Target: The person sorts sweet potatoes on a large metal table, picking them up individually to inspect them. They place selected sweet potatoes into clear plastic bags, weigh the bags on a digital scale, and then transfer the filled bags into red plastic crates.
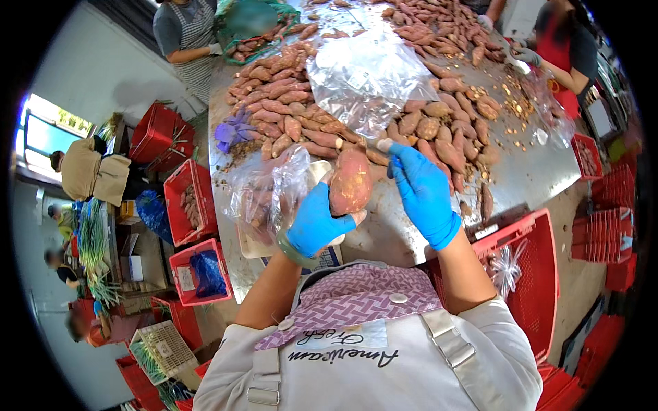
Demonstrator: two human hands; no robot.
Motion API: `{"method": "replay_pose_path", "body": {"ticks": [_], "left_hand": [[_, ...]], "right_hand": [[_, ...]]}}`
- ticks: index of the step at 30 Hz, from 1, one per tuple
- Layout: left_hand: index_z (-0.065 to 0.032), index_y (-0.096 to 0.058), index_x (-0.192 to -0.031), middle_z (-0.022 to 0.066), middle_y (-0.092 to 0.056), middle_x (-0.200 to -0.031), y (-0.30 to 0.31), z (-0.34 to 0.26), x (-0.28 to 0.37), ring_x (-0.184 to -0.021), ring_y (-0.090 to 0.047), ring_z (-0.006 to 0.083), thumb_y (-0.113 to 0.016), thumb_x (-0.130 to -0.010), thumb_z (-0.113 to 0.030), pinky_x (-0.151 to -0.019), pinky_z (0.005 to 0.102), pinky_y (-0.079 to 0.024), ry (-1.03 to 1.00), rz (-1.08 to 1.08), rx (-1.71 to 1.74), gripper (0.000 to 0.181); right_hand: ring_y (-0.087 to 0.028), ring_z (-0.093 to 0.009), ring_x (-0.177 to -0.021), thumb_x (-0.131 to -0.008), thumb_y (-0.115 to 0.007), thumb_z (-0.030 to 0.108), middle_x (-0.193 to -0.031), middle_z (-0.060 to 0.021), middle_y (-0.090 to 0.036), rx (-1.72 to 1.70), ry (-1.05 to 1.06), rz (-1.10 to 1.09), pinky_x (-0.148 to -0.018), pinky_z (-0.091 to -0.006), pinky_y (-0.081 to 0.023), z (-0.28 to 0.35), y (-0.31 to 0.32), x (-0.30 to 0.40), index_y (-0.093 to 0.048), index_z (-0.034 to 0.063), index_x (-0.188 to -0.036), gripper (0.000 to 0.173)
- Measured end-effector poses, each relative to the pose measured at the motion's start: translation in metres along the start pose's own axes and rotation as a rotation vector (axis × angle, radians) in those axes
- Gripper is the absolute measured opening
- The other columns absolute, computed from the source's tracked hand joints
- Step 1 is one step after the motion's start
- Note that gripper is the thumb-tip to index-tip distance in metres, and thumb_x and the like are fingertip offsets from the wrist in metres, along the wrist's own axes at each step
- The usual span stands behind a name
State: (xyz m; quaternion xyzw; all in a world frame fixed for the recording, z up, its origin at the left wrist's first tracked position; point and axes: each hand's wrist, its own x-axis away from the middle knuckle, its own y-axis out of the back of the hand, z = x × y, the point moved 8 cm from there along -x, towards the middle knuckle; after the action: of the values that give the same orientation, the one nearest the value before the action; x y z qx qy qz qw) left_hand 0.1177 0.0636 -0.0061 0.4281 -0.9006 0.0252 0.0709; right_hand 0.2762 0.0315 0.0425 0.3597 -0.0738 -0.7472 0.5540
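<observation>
My left hand [321, 221], in a blue glove with bare fingertips, grips a large sweet potato [351, 182] upright above the steel table [380, 241]. To its right, my right hand [424, 198], also blue-gloved, is raised with fingers bent; whether it holds anything small is hidden. A clear plastic bag [257, 198] with sweet potatoes inside lies left of my left hand, on the pale tray of a scale [250, 249] with a keypad [329, 257]. Heaped sweet potatoes [288, 97] lie beyond my left hand, and another heap [452, 128] beyond my right.
Clear plastic bags [367, 77] cover the table's middle; a purple glove or cloth [234, 129] lies left. Co-workers stand at the far left [187, 46] and far right [560, 61]. Red crates stand left [190, 203] and right [534, 287]. A green net sack [231, 31] lies at the back.
</observation>
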Motion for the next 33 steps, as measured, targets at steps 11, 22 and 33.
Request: {"method": "replay_pose_path", "body": {"ticks": [11,22,33], "left_hand": [[-0.0031,-0.061,-0.099,0.0127,-0.065,-0.088,-0.034,-0.003,0.015,-0.079,-0.061,0.0226,-0.069,-0.07,-0.026,-0.072,0.0358,-0.049,-0.191,0.093,-0.621,0.038],[0.0008,-0.047,-0.119,0.0162,-0.061,-0.103,-0.038,0.029,0.005,-0.093,-0.062,0.026,-0.076,-0.062,-0.015,-0.078,0.0351,-0.049,0.007,0.17,-0.681,0.065],[-0.0026,-0.051,-0.114,0.0203,-0.062,-0.094,-0.054,0.016,0.021,-0.086,-0.062,0.0361,-0.078,-0.06,-0.028,-0.071,0.0415,-0.05,-0.141,0.081,-0.919,0.065]], "right_hand": [[-0.06,-0.035,-0.075,-0.08,-0.051,0.012,-0.081,-0.0167,-0.059,0.233,-0.005,0.036,-0.059,-0.0435,-0.047,0.002,0.0,0.045,-0.054,0.0054,-0.098,0.019],[-0.051,-0.008,-0.066,-0.092,-0.051,0.033,-0.073,0.0011,-0.056,-0.802,-0.518,0.151,-0.059,-0.024,-0.042,-0.061,-0.007,0.083,-0.062,0.007,-0.102,0.03],[-0.054,-0.01,-0.083,-0.078,-0.067,0.045,-0.093,-0.005,-0.062,-0.623,-0.717,0.347,-0.073,-0.0272,-0.045,-0.036,-0.012,0.106,-0.061,0.0002,-0.108,0.054]]}}
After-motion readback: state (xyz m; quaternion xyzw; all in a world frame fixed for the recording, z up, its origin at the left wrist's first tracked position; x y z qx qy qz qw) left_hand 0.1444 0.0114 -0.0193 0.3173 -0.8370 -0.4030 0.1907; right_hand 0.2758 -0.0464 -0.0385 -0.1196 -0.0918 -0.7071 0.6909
